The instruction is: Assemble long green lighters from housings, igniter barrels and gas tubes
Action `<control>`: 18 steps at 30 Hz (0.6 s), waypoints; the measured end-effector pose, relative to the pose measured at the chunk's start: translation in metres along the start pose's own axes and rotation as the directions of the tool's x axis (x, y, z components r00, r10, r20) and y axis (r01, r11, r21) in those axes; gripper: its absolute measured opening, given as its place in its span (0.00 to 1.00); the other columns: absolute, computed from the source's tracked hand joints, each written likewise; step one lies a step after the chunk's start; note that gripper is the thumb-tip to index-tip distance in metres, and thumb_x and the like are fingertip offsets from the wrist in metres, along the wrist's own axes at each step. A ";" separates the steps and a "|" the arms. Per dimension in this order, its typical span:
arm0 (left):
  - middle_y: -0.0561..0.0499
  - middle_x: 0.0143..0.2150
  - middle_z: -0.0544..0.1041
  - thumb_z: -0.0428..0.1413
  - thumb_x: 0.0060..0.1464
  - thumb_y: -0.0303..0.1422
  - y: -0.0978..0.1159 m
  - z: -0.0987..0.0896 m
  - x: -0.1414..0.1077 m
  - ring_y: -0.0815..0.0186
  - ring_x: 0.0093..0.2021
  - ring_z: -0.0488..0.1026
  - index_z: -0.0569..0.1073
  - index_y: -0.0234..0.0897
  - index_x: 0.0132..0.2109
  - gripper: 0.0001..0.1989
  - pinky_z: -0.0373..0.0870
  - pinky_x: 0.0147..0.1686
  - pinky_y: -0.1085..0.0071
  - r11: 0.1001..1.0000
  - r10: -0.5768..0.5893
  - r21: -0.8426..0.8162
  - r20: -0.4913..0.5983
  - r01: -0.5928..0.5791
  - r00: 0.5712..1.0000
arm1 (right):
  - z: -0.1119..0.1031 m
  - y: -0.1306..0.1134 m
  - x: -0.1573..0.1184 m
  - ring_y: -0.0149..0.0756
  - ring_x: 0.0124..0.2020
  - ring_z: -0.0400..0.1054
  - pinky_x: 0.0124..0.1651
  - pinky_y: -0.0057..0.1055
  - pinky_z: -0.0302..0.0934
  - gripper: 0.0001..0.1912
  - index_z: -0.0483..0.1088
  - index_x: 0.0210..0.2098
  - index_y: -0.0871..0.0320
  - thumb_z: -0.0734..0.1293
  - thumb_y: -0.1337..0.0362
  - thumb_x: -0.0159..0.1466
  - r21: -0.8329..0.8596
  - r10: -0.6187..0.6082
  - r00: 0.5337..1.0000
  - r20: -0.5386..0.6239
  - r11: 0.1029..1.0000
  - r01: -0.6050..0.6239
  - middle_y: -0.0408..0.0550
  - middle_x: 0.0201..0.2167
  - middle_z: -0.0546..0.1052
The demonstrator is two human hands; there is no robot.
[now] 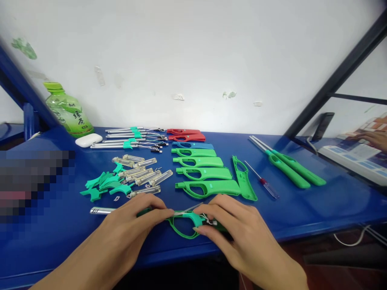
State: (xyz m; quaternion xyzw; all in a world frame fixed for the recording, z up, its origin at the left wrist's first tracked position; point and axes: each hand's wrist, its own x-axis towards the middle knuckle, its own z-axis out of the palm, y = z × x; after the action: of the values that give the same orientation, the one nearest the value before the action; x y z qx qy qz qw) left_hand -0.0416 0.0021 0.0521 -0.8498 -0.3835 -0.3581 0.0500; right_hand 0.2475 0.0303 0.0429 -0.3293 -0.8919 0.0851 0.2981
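Observation:
At the table's front edge lies a green lighter casing half [183,233], with a teal trigger [195,219] in its guard and a silver tube [101,210] sticking out to the left. My left hand [137,219] is closed on the casing's neck, where the tube and thin wires run. The fingers of my right hand [229,225] pinch around the trigger, by the white wires and a small black igniter part [209,222]. My palm hides the casing's handle end. Just beyond lie several green casing halves [208,188] in a column, with a blue one [193,145] and red ones [186,138] farther back.
On the left are teal triggers [110,183], clear fuel tanks [145,175] and metal tubes with wires [130,135]. A screwdriver [266,186] and two assembled green lighters [290,169] lie right. A tea bottle [69,110] and white case [88,140] stand back left. Another person's hand [373,137] shows far right.

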 end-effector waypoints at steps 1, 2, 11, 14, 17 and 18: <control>0.57 0.46 0.88 0.50 0.74 0.20 0.000 0.000 0.000 0.76 0.43 0.88 0.85 0.49 0.55 0.23 0.78 0.49 0.88 1.000 -0.011 -0.014 0.006 0.011 1.000 | 0.001 0.002 0.000 0.36 0.44 0.84 0.42 0.36 0.70 0.17 0.77 0.60 0.46 0.60 0.49 0.89 0.017 0.007 1.000 0.007 1.000 -0.007 0.40 0.47 0.85; 0.57 0.46 0.88 0.51 0.76 0.21 0.001 -0.001 0.000 0.77 0.42 0.88 0.85 0.50 0.55 0.22 0.78 0.49 0.89 0.999 -0.026 -0.026 0.007 0.026 1.000 | 0.001 0.003 -0.001 0.37 0.45 0.84 0.43 0.36 0.70 0.16 0.77 0.60 0.46 0.61 0.49 0.88 0.033 0.014 1.000 0.012 0.999 -0.015 0.40 0.47 0.85; 0.52 0.50 0.87 0.51 0.77 0.24 -0.003 0.000 -0.011 0.70 0.46 0.88 0.86 0.51 0.59 0.22 0.81 0.49 0.81 0.996 -0.063 -0.063 0.086 0.069 0.994 | 0.002 0.005 -0.001 0.37 0.46 0.84 0.45 0.35 0.70 0.13 0.78 0.60 0.45 0.63 0.51 0.88 0.081 0.018 0.999 0.027 0.996 -0.021 0.41 0.48 0.85; 0.52 0.51 0.88 0.51 0.78 0.25 -0.006 -0.001 -0.012 0.69 0.46 0.88 0.86 0.51 0.59 0.21 0.82 0.50 0.81 0.994 -0.076 -0.071 0.108 0.084 0.991 | 0.003 0.005 -0.001 0.36 0.46 0.84 0.45 0.35 0.70 0.13 0.77 0.60 0.44 0.63 0.50 0.88 0.079 0.019 1.000 0.020 0.997 -0.021 0.39 0.49 0.85; 0.53 0.51 0.88 0.51 0.77 0.25 -0.007 -0.001 -0.012 0.69 0.47 0.89 0.86 0.51 0.58 0.21 0.82 0.51 0.80 0.995 -0.066 -0.065 0.106 0.073 0.992 | 0.003 0.005 -0.001 0.36 0.45 0.84 0.45 0.35 0.70 0.13 0.76 0.61 0.44 0.63 0.50 0.88 0.068 0.008 1.000 0.016 0.998 -0.010 0.39 0.48 0.85; 0.53 0.50 0.88 0.51 0.77 0.24 -0.007 -0.001 -0.011 0.69 0.47 0.89 0.86 0.51 0.58 0.21 0.82 0.51 0.80 0.996 -0.060 -0.057 0.104 0.066 0.993 | 0.003 0.004 0.000 0.36 0.45 0.84 0.44 0.35 0.70 0.13 0.77 0.61 0.45 0.62 0.50 0.88 0.063 0.003 1.000 0.013 0.998 -0.004 0.39 0.48 0.85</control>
State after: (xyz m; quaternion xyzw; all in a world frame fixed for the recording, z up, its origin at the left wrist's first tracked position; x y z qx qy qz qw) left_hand -0.0521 -0.0003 0.0447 -0.8555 -0.4013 -0.3271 -0.0068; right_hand 0.2480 0.0337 0.0388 -0.3206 -0.8902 0.1157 0.3023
